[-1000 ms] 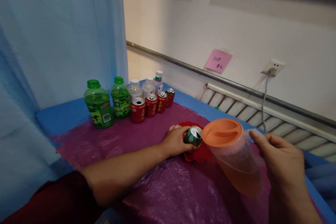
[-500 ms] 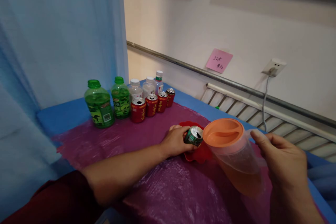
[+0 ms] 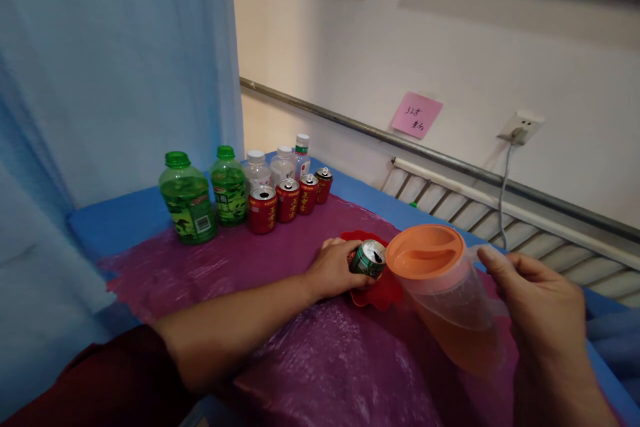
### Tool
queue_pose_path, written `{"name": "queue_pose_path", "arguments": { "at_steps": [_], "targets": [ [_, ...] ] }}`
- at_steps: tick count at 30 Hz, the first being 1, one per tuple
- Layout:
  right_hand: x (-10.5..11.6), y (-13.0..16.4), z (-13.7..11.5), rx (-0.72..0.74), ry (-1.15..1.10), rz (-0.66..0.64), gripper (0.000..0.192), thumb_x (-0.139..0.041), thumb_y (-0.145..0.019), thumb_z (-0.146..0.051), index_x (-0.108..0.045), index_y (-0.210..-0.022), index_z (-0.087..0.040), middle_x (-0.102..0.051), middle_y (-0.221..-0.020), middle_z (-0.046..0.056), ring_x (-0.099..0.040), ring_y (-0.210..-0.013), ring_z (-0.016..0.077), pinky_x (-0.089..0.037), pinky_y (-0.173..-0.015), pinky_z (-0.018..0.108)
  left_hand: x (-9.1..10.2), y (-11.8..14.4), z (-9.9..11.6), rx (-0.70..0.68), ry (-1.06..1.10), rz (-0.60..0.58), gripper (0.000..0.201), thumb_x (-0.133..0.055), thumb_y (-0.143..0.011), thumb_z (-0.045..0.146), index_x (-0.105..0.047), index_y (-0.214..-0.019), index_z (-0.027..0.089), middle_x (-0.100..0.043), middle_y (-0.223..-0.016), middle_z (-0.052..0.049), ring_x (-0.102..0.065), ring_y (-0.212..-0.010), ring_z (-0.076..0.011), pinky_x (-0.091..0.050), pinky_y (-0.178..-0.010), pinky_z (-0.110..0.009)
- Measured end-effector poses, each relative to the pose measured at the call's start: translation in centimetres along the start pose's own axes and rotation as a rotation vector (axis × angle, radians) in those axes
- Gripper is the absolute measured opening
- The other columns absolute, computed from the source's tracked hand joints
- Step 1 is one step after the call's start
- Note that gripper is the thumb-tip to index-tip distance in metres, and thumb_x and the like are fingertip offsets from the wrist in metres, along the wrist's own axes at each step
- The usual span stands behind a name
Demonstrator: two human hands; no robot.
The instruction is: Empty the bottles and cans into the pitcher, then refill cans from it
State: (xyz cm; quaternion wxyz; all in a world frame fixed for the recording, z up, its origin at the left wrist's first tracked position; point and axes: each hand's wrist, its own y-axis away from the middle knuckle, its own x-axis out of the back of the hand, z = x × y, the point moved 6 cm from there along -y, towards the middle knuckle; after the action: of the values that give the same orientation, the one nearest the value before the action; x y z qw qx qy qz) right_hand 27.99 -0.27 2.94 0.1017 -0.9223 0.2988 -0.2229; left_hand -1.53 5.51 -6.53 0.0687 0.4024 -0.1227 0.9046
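I grip can (image 3: 369,259) with left hand (image 3: 334,269) | right hand (image 3: 537,300) tilts jug (image 3: 443,293) at frame centre | pouring pending, no stream visible

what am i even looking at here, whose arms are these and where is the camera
The camera sits on a person's head and looks forward and down, so the two bare arms reaching in from the bottom are that person's own. There is no machine here.

The left hand has its grip around a green can, open at the top, which is tipped over a red dish. The right hand holds the handle side of a clear pitcher with an orange lid; it is tilted towards the can and holds an orange drink.

All this is on a table under a purple plastic sheet laid over blue cloth. At the back stand two green bottles, three pale bottles and four red cans. A pink note is stuck on the wall.
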Motion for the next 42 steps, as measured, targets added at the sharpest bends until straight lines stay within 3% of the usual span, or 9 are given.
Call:
{"name": "queue_pose_path", "arguments": {
  "at_steps": [42],
  "targets": [
    [-0.04, 0.13, -0.07, -0.021, 0.004, -0.016, 0.050, -0.084, -0.068, -0.063, -0.062, -0.062, -0.019, -0.043, -0.056, -0.005, -0.035, -0.055, 0.0099, -0.027, -0.046, 0.025, -0.18, 0.06, 0.27, 0.001, -0.001, -0.024, 0.077, -0.089, -0.063, 0.055, -0.068, -0.133, 0.031, -0.074, -0.117, -0.005, -0.064, -0.113, -0.0320, -0.045, -0.103, -0.043]
  ]
}}
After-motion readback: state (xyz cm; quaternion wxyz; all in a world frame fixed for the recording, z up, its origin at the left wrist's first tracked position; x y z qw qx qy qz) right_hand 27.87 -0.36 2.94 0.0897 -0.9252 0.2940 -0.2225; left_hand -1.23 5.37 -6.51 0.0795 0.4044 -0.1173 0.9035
